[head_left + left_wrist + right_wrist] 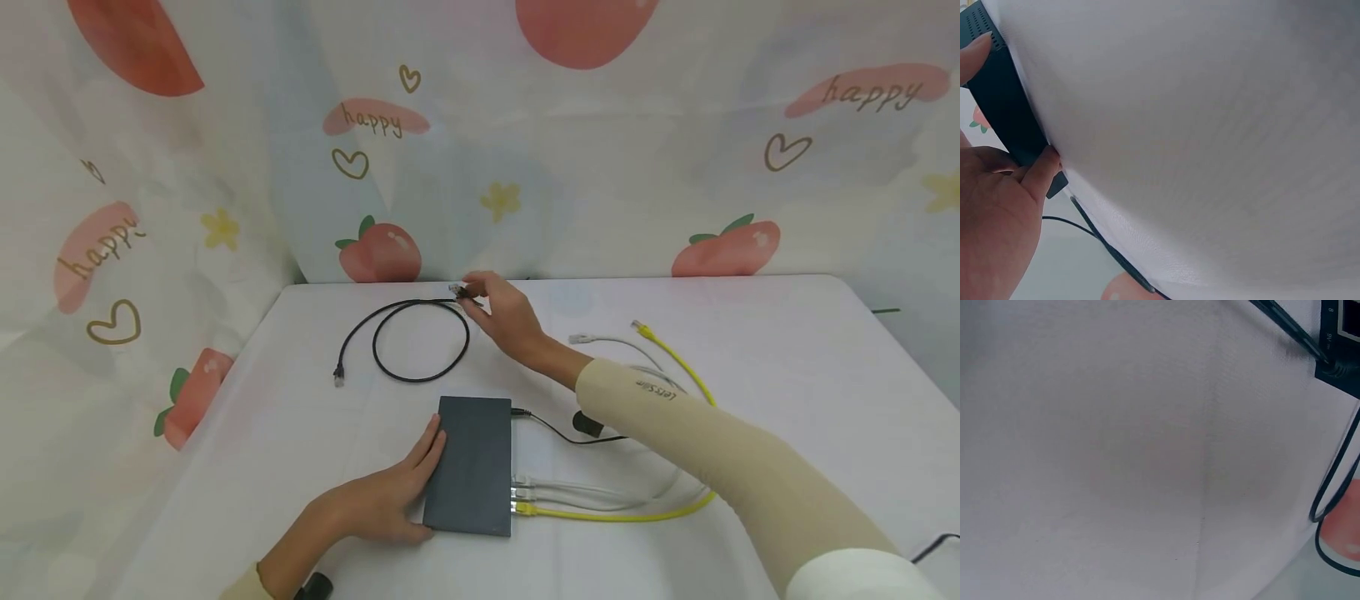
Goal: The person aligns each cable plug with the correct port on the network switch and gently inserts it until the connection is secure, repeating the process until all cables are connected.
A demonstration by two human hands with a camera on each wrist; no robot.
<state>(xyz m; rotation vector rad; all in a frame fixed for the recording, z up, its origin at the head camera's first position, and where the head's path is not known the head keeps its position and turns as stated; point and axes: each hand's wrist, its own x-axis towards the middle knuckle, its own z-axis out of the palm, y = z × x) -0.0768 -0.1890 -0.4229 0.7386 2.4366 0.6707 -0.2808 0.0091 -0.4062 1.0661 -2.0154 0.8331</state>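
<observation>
A dark, flat network switch [472,467] lies on the white table, with a power lead [555,427] and several network cables plugged into its right side. My left hand [382,500] rests against its left edge, fingers fairly straight and thumb by the near corner; the left wrist view shows the fingers [1044,169] touching the switch's side. Farther back, my right hand [510,321] pinches one plug of a black network cable [422,381] between thumb and fingers. That cable lies in a loop, its other plug at the left. The right wrist view does not show the right hand.
A yellow network cable [615,517] curves right from the switch to a loose plug at the back. Pale network cables [622,339] run beside it, partly under the right forearm. A black cylindrical piece [587,425] lies near that forearm. A patterned sheet [450,167] hangs behind the table.
</observation>
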